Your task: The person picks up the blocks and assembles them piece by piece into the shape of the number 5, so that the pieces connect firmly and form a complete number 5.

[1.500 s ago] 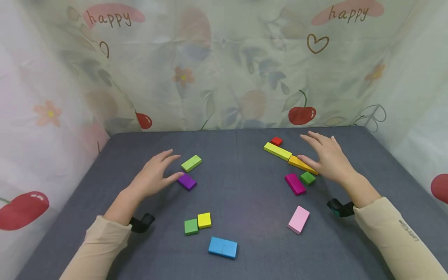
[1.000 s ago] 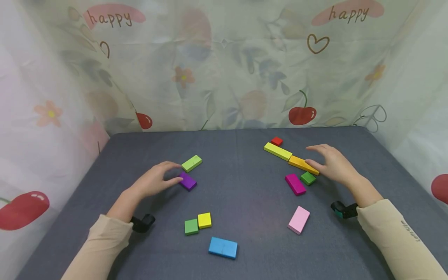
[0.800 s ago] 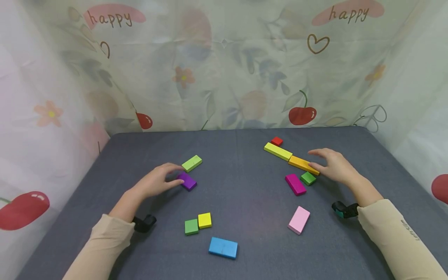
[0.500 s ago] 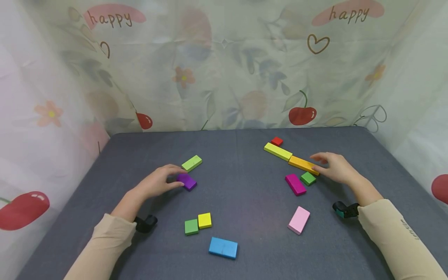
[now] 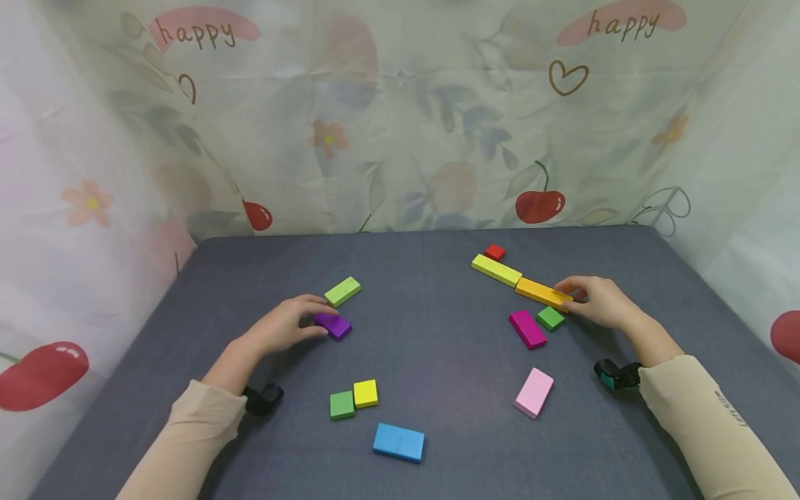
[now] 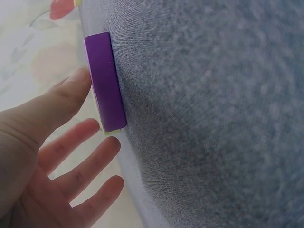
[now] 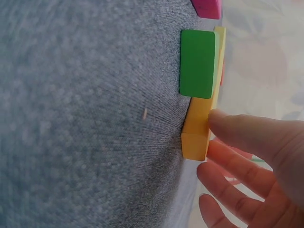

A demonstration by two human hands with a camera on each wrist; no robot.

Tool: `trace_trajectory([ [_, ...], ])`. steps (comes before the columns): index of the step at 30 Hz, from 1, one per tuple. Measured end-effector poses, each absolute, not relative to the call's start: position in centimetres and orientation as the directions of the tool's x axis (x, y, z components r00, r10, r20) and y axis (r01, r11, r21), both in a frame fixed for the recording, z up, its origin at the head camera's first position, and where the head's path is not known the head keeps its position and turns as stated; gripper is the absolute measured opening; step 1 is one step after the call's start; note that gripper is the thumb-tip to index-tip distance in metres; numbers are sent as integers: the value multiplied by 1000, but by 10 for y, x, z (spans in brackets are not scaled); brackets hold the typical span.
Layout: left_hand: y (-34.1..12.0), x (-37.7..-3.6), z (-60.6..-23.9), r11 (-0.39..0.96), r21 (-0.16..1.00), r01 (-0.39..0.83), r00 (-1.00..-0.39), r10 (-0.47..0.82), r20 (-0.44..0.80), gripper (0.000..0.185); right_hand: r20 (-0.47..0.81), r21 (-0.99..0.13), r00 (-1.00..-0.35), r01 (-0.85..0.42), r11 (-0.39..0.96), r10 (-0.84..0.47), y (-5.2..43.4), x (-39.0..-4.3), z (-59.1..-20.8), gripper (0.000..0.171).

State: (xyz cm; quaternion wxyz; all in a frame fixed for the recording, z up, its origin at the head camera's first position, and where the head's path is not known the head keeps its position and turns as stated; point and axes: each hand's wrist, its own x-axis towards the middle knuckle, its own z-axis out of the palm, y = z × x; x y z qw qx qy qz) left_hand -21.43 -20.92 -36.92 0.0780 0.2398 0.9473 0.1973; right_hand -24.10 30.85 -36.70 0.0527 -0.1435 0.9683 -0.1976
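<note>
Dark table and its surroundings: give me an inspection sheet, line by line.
Surface: dark grey table; flat, fabric-like top.
Job's things: purple block and orange block, both lying on the table.
Clutter: red block, long yellow block, lime block, magenta block, pink block, blue block, small yellow block, two green blocks.
Grippers: left hand straddles the purple block, contact unclear; right hand seems to pinch the orange block's end.
Cables: nothing seen.
Surroundings: patterned fabric behind and at both sides.
</note>
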Motion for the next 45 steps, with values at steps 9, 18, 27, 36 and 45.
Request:
trace_trajectory([
  [9, -209, -216, -371, 805, 408, 431, -869, 492, -53, 33, -48, -383, -948, -272, 883, -313, 310, -243, -370, 34],
  [18, -207, -216, -371, 811, 388, 437, -867, 494, -56, 30, -64, -375, -954, -250, 892, -294, 308, -245, -371, 34],
  [27, -206, -217, -373, 821, 373, 433, -874, 484, -50, 30, -60, -380, -961, -229, 896, -271, 306, -243, -371, 31],
  [36, -203, -218, -373, 835, 348, 426, -884, 467, -39, 30, -46, -375, -966, -218, 901, -253, 305, -241, -371, 31],
  [45, -201, -218, -373, 842, 344, 416, -890, 455, -36, 30, -44, -367, -973, -196, 909, -228, 304, -240, -366, 30],
])
